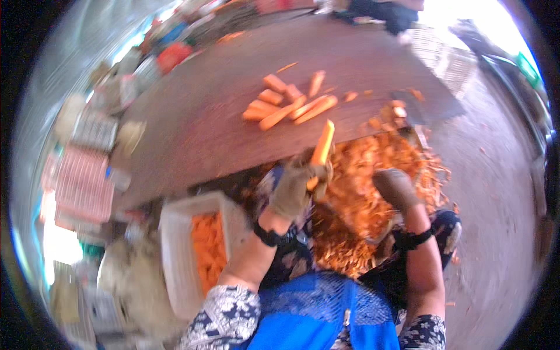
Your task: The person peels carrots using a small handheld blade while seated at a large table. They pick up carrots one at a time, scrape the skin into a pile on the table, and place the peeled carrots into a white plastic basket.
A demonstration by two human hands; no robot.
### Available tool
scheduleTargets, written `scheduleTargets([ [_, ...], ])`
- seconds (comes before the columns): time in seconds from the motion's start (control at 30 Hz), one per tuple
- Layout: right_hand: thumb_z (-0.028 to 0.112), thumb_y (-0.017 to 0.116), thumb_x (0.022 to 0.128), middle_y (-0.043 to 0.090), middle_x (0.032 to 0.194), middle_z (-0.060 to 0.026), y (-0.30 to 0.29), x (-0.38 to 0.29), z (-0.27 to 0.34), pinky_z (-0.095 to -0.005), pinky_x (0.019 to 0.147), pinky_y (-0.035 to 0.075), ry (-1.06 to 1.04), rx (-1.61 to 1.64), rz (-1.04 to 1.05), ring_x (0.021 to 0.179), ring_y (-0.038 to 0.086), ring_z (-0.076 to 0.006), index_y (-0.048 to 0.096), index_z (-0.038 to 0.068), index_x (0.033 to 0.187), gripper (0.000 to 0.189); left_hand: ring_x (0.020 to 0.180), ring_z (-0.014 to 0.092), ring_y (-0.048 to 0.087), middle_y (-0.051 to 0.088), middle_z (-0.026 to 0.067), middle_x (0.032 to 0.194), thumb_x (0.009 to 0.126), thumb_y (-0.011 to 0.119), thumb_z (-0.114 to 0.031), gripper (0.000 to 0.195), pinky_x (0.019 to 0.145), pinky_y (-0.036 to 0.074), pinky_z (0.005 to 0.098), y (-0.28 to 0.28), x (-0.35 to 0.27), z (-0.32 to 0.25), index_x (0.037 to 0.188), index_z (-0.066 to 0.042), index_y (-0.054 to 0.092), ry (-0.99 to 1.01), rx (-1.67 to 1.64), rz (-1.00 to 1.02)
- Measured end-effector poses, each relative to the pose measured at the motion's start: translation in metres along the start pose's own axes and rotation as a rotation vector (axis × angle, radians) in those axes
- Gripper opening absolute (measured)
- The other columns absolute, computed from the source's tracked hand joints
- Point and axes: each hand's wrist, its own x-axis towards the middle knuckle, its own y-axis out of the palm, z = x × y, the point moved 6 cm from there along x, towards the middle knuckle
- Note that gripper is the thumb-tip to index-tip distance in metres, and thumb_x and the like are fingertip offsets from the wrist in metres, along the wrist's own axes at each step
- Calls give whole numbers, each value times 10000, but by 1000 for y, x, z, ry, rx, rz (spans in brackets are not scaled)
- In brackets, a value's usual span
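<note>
My left hand (294, 189), in a brownish work glove, is closed around a peeled carrot (324, 142) that points up and away from me. Over a heap of orange carrot peelings (352, 168) hovers my right hand (397, 189), also gloved and with its fingers curled. Blur and the glove hide whether it grips anything. Just beyond my left hand, several peeled carrots (280, 114) lie in a loose pile on a reddish-brown table (210, 113). A white plastic tub (177, 258) stands left of my left forearm, with orange carrot pieces (208, 251) inside.
Pink plastic crates (84, 186) and a grey crate (95, 130) are stacked at the left. A red container (174, 57) sits by the table's far left side. White crates (455, 65) stand at the far right, beside the grey floor (494, 197). Carrot scraps (396, 109) lie at the table's right end.
</note>
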Motion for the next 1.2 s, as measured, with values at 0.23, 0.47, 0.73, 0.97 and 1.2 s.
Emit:
scheduleTargets([
  [0.23, 283, 491, 905, 652, 744, -160, 9, 7, 29, -456, 668, 516, -144, 72, -63, 755, 650, -347, 629, 76, 767, 284, 480, 40, 459, 517, -26, 637, 858, 621, -128, 104, 405, 351, 192, -190, -150, -33, 927, -67, 572, 61, 197, -844],
  [0.47, 233, 511, 881, 633, 756, -178, 11, -3, 30, -455, 669, 503, -194, -86, 64, 770, 631, -371, 627, 60, 789, 228, 921, 389, 637, 661, 232, 874, 833, 666, -398, 482, 781, 498, 449, -277, -250, 16, 1119, -20, 580, -308, 1542, -1150],
  [0.73, 181, 583, 886, 601, 638, -69, -1, -14, 27, -326, 490, 457, 227, 759, 253, 507, 596, -197, 615, 32, 785, 183, 790, 355, 602, 622, 156, 849, 792, 630, -97, 190, 682, 494, 416, -43, -88, -46, 965, -21, 614, 719, 1116, -432],
  [0.97, 183, 591, 898, 582, 692, -23, -13, -62, 27, -275, 508, 441, 385, 1204, 167, 548, 543, -119, 590, 55, 894, 128, 1239, 427, 394, 458, 250, 1280, 695, 687, -330, 705, 1013, 258, 651, 102, -9, 25, 1273, 13, 474, 703, 1054, -372],
  [1.2, 166, 598, 891, 524, 724, 11, -29, -71, 30, -227, 530, 406, 480, 1459, -6, 564, 466, -78, 529, 94, 942, 112, 973, 388, 531, 535, 254, 1073, 727, 695, -457, 807, 806, 398, 573, 76, 15, 60, 1269, 74, 422, 317, 1073, -221],
])
